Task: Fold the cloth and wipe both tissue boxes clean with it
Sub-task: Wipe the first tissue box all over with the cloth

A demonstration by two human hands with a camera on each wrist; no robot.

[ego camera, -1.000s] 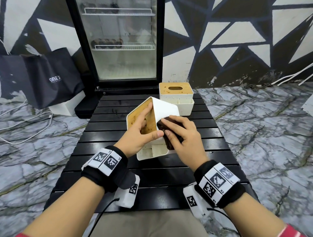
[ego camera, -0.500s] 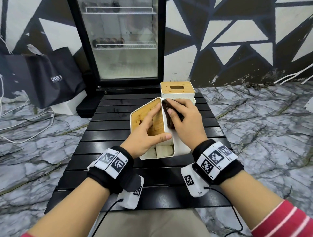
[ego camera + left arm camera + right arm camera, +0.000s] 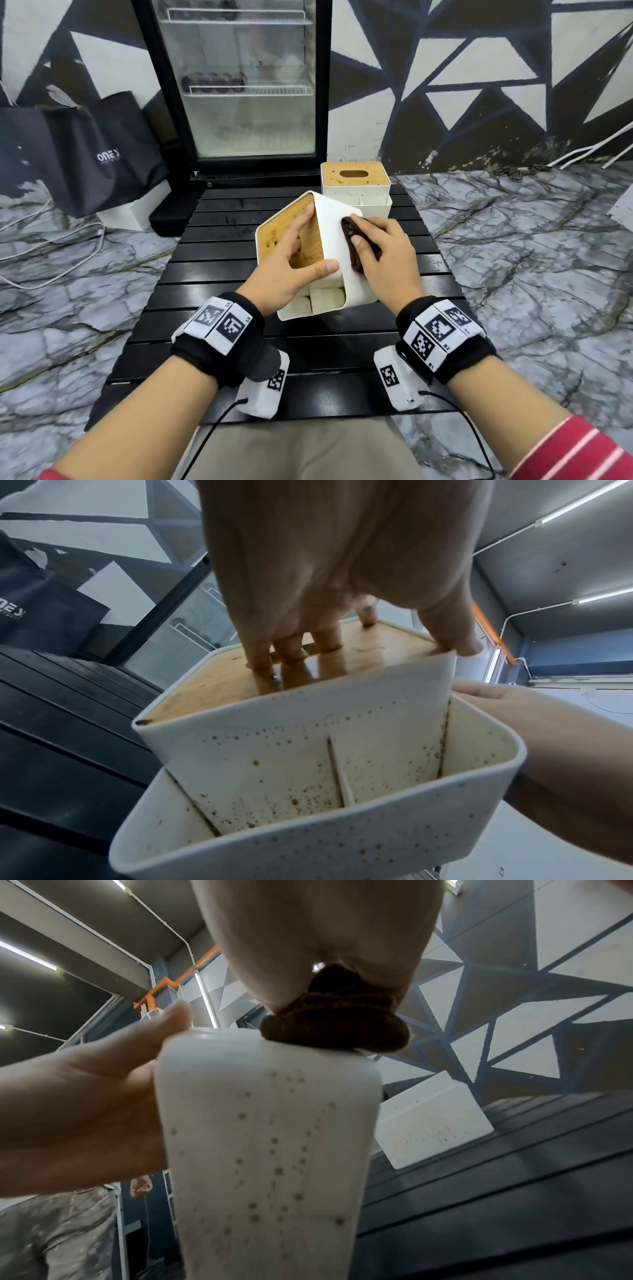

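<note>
Tilting the near box (image 3: 334, 240) on the black surface (image 3: 219, 329), I hold it with my left hand (image 3: 286, 270), fingers (image 3: 291, 649) spread on its wooden lid and thumb hooked over the white side. My right hand (image 3: 383, 257) presses the folded brown cloth (image 3: 352, 246) against that side, fingers curled over it. Brown specks dot the box's pockets. Behind this box stands the second box (image 3: 356, 185), upright, before the fridge (image 3: 239, 85).
</note>
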